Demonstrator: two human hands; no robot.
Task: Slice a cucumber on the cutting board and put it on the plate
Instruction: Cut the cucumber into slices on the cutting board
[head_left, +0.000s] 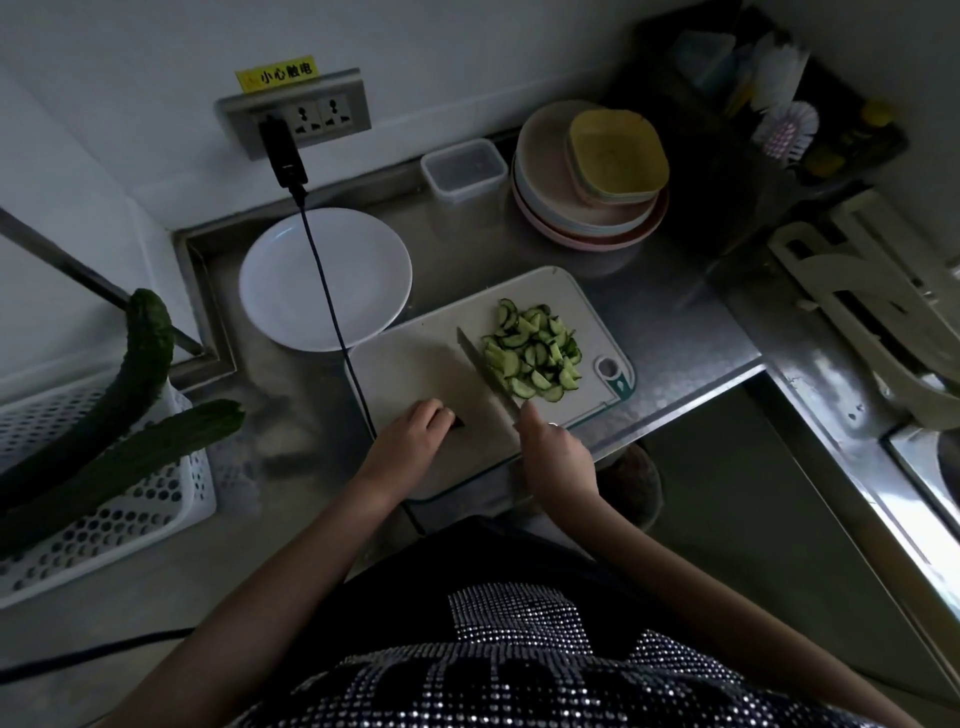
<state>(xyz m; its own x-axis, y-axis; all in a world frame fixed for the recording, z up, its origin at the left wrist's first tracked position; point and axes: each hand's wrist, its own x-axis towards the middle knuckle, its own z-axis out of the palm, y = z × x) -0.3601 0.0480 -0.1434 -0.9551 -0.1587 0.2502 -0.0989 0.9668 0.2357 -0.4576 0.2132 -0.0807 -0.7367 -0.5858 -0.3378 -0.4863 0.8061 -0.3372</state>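
Cucumber slices (532, 353), pale green half-moons with dark skin, lie heaped on the right part of the grey rectangular plastic cutting board (415, 364). Right hand (553, 447) is wrapped round the handle of a steel-bladed knife (480, 364), forefinger stretched along its spine; blade lies against the heap's left edge. Left hand (410, 434) has its fingers curled over a small dark cucumber end piece (457, 420) on the board. Round white plate (324, 278) sits just beyond the board's left corner, a black cable (332, 312) crossing it. 2 whole dark cucumbers (130, 395) rest in a white perforated basket (104, 519) at far left.
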